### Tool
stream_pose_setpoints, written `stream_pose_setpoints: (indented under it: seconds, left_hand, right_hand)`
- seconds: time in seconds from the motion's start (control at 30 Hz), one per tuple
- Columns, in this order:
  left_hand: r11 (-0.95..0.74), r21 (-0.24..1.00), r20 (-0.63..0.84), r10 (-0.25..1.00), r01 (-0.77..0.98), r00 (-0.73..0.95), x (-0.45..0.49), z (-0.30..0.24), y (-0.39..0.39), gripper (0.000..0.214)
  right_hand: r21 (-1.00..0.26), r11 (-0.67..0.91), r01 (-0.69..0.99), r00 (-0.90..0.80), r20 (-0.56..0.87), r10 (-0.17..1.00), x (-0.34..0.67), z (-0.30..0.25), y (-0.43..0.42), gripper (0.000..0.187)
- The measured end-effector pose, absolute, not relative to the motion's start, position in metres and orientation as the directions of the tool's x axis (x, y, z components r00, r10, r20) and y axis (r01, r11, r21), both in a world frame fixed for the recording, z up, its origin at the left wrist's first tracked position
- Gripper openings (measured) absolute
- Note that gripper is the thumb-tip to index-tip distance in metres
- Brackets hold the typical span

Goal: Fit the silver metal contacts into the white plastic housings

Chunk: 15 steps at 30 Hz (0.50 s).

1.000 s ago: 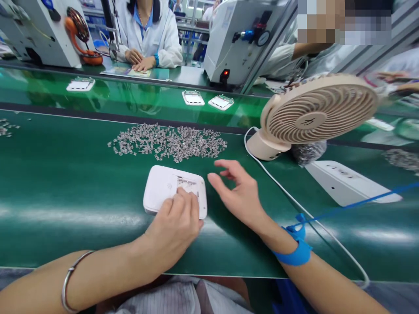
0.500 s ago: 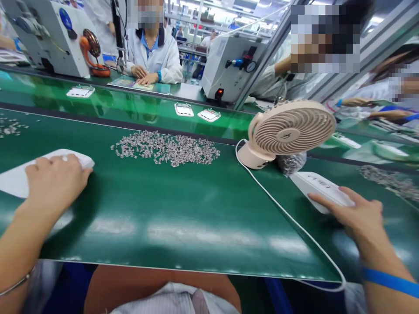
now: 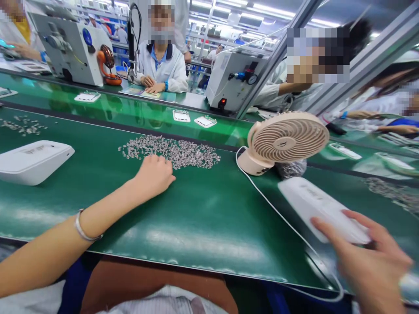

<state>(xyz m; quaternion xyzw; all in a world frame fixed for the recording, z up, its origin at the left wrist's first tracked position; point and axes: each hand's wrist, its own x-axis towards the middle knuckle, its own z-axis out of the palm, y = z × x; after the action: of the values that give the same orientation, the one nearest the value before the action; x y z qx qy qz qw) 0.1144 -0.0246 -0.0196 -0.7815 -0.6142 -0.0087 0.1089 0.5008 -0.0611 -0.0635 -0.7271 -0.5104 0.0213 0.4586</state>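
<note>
My left hand (image 3: 153,175) rests on the green mat at the near edge of a pile of small silver metal parts (image 3: 170,151), fingers curled down onto them. What they pinch is hidden. At the right, my right hand (image 3: 369,261) grips a long white plastic device (image 3: 319,209) and holds it tilted above the mat, blurred by motion. Another white device (image 3: 32,160) lies flat at the far left, apart from both hands.
A beige desk fan (image 3: 283,140) stands right of the pile, its white cable (image 3: 278,213) running across the mat to the front edge. Behind runs a green conveyor (image 3: 137,113) carrying white units. Workers in white coats sit beyond at machines.
My left hand let go of the white device at far left and moved right to the parts pile. My right hand took hold of the long white device and lifted it nearer.
</note>
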Motion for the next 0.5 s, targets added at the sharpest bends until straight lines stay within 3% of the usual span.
stream_pose_setpoints:
  seconds: [0.03, 0.17, 0.23, 0.33, 0.43, 0.5]
  left_hand:
    - [-0.255, -0.138, 0.161, 0.948, 0.957, 0.276, 0.122, -0.023, -0.02, 0.032]
    - [-0.32, -0.038, 0.266, 0.91, 0.947, 0.318, 0.131, -0.04, -0.009, 0.039]
    - [-0.3, 0.023, 0.312, 0.908, 0.954, 0.278, 0.121, -0.048, -0.006, 0.039]
    - [-0.249, 0.134, 0.354, 0.916, 0.959, 0.189, 0.102, -0.057, 0.0, 0.039]
    - [-0.238, 0.241, 0.371, 0.919, 0.941, 0.137, 0.092, -0.064, 0.007, 0.04]
    - [-0.249, 0.295, 0.37, 0.92, 0.923, 0.13, 0.092, -0.068, 0.009, 0.039]
  right_hand:
    - [-0.705, -0.072, 0.706, 0.505, 0.429, 0.749, 0.483, -0.064, -0.066, 0.051]
    - [-0.657, 0.339, 0.673, 0.034, 0.486, 0.873, 0.418, -0.076, -0.075, 0.049]
    - [-0.703, 0.431, 0.566, -0.1, 0.46, 0.882, 0.395, -0.082, -0.067, 0.054]
    - [-0.832, 0.34, 0.439, -0.023, 0.368, 0.929, 0.372, -0.086, -0.032, 0.056]
    - [-0.873, 0.128, 0.47, 0.206, 0.25, 0.946, 0.354, -0.087, 0.025, 0.049]
    - [-0.865, 0.08, 0.495, 0.243, 0.226, 0.943, 0.345, -0.085, 0.06, 0.046]
